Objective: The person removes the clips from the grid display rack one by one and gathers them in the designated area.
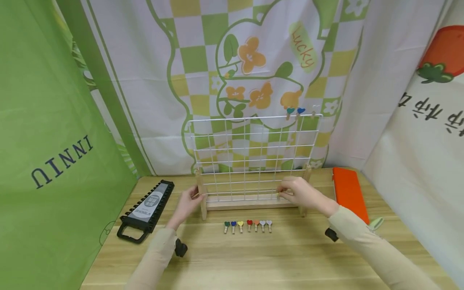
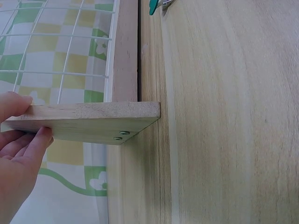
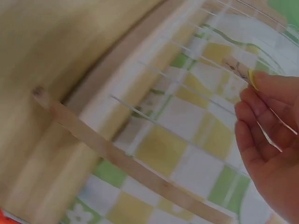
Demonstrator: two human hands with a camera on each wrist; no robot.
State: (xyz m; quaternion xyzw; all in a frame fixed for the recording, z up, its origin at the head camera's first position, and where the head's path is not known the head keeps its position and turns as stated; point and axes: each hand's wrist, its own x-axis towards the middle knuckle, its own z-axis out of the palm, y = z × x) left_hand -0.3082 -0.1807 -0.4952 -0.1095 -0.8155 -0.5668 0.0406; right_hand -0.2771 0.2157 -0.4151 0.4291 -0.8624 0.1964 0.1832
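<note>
Nearest my view, two beige cloth sleeves [image 1: 373, 237] reach in over the table [image 1: 250, 262], whose top has a streaky, pale wood grain. Taking the wire grid's middle as the clock's centre, seven small wooden pegs [image 1: 241, 226] lie at six o'clock in a loose row, each topped with a glossy heart: green, blue, yellow, red, orange and two pale ones. A black notched plastic holder [image 1: 152, 205] with a flat grey label sits at eight, a smooth orange case [image 1: 349, 193] toward four.

Also at eight, I see the left hand [image 1: 188, 201] gripping a flat, squared wooden upright [image 2: 93, 112] between thumb and fingers. At four, the right hand [image 1: 295, 190] pinches a yellow-topped peg [image 3: 243, 73] by its heart — it is at five, by the grid's lower edge; I can't tell whether it touches wire.

The white wire grid [image 1: 244, 161] stands upright; three more heart pegs [image 1: 301, 110] perch on its top rail around half past one. Behind hangs a checked, flower-printed cloth [image 1: 250, 56], softly creased.
</note>
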